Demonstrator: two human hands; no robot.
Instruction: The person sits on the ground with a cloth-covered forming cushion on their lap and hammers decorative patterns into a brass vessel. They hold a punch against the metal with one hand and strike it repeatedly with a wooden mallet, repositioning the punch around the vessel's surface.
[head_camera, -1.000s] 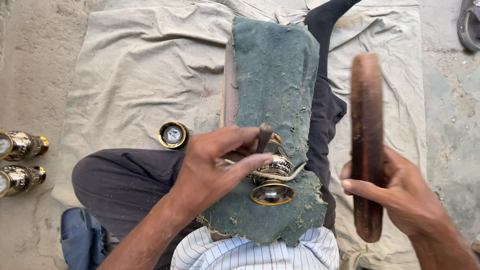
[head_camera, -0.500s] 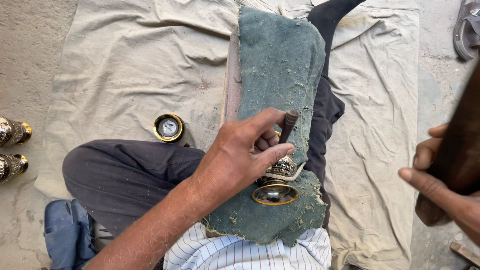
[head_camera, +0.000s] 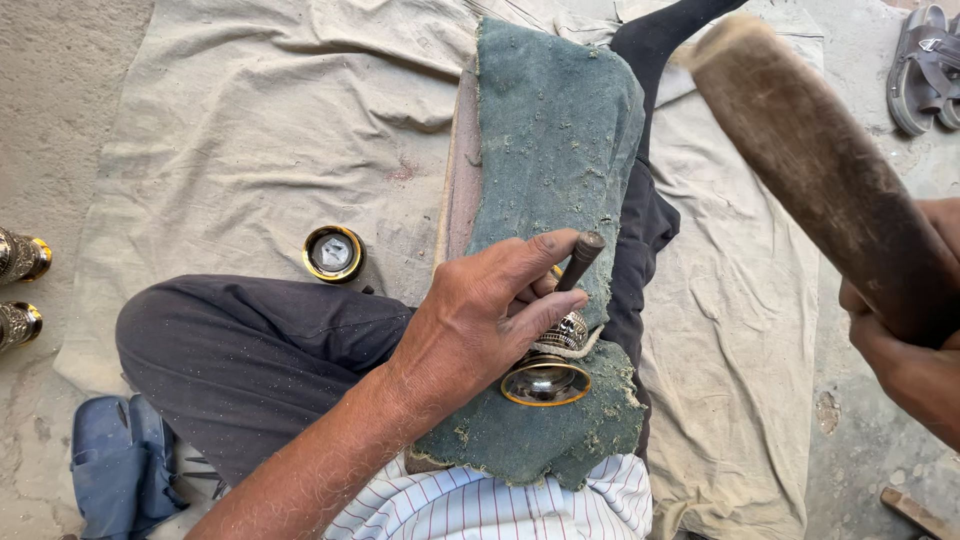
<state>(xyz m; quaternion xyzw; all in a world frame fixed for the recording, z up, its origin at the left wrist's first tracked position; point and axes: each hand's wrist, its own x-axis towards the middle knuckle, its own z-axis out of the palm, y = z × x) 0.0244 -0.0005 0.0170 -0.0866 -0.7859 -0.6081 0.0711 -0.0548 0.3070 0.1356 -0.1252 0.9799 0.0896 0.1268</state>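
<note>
Beige cloth (head_camera: 250, 130) on the floor, our left hand (head_camera: 480, 310) fingers grasping a punch (head_camera: 580, 260) on the metal cup (head_camera: 550, 365), our right hand (head_camera: 900, 350) clenched around a wooden mallet (head_camera: 810, 170).

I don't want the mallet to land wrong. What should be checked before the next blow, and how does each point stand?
1. Punch held by the left hand, tip toward the metal cup: ok.
2. Cup resting on the green pad: ok.
3. Wooden mallet gripped by the right hand, raised: ok.
4. Punch tip seated on the cup: cannot tell, fingers hide it.
5. Left fingers away from the punch head: not ok, one lies beside it.
6. Small round tin away from the pad: ok.
</note>
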